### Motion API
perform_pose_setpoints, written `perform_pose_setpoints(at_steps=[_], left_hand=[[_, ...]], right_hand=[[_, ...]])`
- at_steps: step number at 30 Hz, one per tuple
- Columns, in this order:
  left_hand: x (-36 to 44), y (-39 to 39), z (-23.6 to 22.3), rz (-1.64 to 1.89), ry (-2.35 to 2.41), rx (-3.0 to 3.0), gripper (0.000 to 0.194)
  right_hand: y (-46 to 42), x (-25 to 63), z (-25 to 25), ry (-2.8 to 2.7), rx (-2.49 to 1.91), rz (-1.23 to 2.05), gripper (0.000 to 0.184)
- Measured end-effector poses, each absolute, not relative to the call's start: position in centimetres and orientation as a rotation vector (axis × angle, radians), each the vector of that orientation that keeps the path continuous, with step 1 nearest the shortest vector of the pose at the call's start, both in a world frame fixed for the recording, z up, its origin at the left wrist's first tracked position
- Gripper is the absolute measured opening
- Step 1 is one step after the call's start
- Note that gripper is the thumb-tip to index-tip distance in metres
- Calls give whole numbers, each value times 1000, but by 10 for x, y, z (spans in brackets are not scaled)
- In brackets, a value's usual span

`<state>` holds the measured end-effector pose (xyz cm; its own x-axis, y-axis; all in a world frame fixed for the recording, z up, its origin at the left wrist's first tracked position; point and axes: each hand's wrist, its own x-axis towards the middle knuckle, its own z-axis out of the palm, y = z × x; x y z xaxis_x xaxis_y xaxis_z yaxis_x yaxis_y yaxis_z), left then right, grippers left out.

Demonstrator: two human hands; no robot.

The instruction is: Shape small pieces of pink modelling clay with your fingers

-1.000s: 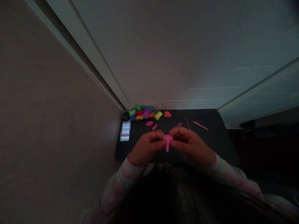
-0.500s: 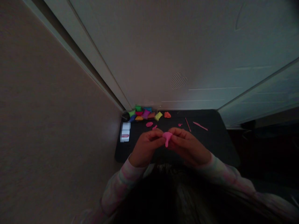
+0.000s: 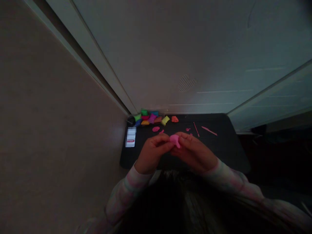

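Note:
A lump of pink modelling clay [image 3: 174, 139] with a small stem sticking out at its lower right is held between both hands above the dark table. My left hand [image 3: 154, 152] pinches its left side between thumb and fingers. On the other side, my right hand [image 3: 195, 150] has its thumb and fingers closed on the clay. Just beyond the hands lie a flat pink clay piece [image 3: 156, 129] and a small pink piece [image 3: 162, 131], partly hidden by the left fingers. A tiny pink piece with a thin tail [image 3: 187, 129] lies past the right hand.
Several coloured clay packets [image 3: 148, 118] are piled at the table's back left, with a yellow packet [image 3: 165, 120] and an orange clump [image 3: 175, 119] beside them. A lit phone [image 3: 131, 137] lies at the left edge. Two thin pink tools [image 3: 209, 130] [image 3: 196, 129] rest at right. A pale panel [image 3: 156, 65] stands behind the table [image 3: 226, 146].
The clay has turned in the fingers: its stem pointed straight down and now points to the lower right. The right hand has shifted slightly left; another small pink bit shows beyond it.

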<state>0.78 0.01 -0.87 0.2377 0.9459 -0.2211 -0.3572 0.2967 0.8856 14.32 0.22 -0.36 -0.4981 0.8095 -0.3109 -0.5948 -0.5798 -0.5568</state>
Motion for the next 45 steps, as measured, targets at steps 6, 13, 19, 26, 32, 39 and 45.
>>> perform_pose_setpoints(at_steps=[6,13,19,26,32,39,45], left_hand=[[13,-2,-11,1085,858,709,9],[4,0,-9,1000,790,708,22],[3,0,-8,909,775,778,14],[10,-3,-6,1000,761,699,15],[7,-4,-8,947,764,698,19],[5,-2,-10,946,765,760,18],[7,-3,-9,1003,743,721,18]], right_hand=[[2,143,-12,-697,-833,1900,18],[7,161,-6,-1163,-851,1874,5],[6,164,-3,-1190,-816,1910,4],[3,157,-8,-1021,-783,1932,9],[6,160,-5,-1114,-787,1946,6],[6,161,-3,-1128,-797,1947,5],[5,159,-6,-1103,-800,1922,5]])
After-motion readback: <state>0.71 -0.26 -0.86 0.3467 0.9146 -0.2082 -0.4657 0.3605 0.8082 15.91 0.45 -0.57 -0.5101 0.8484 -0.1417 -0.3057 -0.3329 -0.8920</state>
